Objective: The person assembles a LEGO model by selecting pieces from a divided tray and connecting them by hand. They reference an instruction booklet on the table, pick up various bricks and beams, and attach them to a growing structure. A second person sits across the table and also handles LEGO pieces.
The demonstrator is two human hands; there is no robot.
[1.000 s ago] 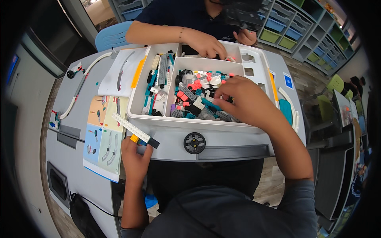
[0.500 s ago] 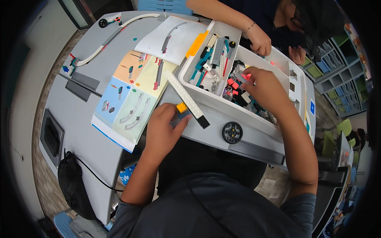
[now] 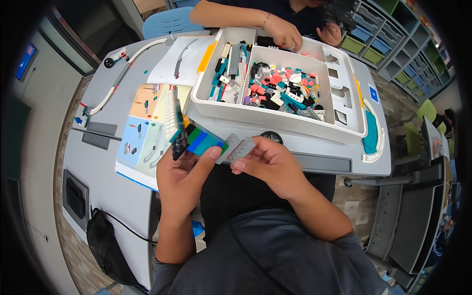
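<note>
My left hand (image 3: pixel 178 179) is closed around a toy brick assembly (image 3: pixel 200 141) with black, blue, green and white parts, tilted over the table's front edge. In my right hand (image 3: pixel 275 164) a grey studded brick piece (image 3: pixel 242 149) is pinched between thumb and fingers. It sits close beside the assembly's grey end; whether the two touch, I cannot tell. Just beyond my right hand lies a black wheel (image 3: pixel 272 136), partly hidden. An open instruction booklet (image 3: pixel 135 164) with coloured pages lies to the left of my left hand, which covers part of it.
A white sorting tray (image 3: pixel 280 120) full of loose bricks stands ahead. Across it, another person's hand (image 3: pixel 286 33) reaches into a far compartment. A curved white track (image 3: pixel 101 105) lies at the left, another (image 3: pixel 379 142) at the right. A black bag (image 3: pixel 110 250) rests at lower left.
My right hand has come out of the tray to beside my left hand, with a grey brick piece in it. My left hand has turned the assembly, so its coloured side shows. The view has shifted.
</note>
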